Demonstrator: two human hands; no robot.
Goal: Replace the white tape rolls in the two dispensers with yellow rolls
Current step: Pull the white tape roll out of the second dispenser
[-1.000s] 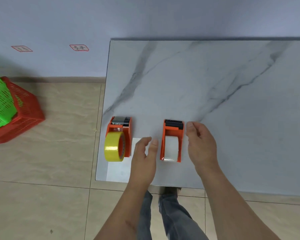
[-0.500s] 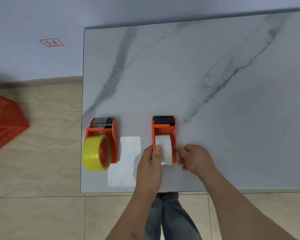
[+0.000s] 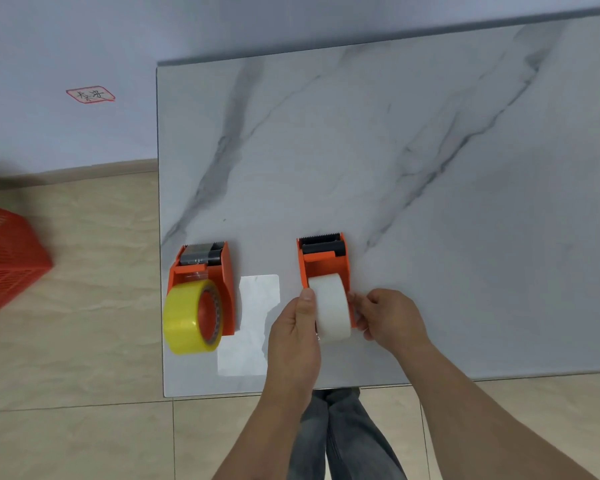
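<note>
Two orange tape dispensers stand near the front left of the marble table [image 3: 413,161]. The left dispenser [image 3: 219,271] carries a yellow roll [image 3: 184,318]. The right dispenser [image 3: 326,261] carries a white roll [image 3: 329,306]. My left hand [image 3: 293,337] grips the white roll's left side, thumb on its top. On the opposite side, my right hand [image 3: 388,318] pinches the roll and the dispenser's right wall.
A white paper label [image 3: 253,317] lies flat on the table between the dispensers. An orange plastic basket [image 3: 7,258] sits on the tiled floor at the left. The table's front edge runs just below my wrists. A faint yellow blur shows at the far right edge.
Both hands came down from beside the right dispenser and closed on the white roll. The view shifted left to right, so the table sits further right in frame.
</note>
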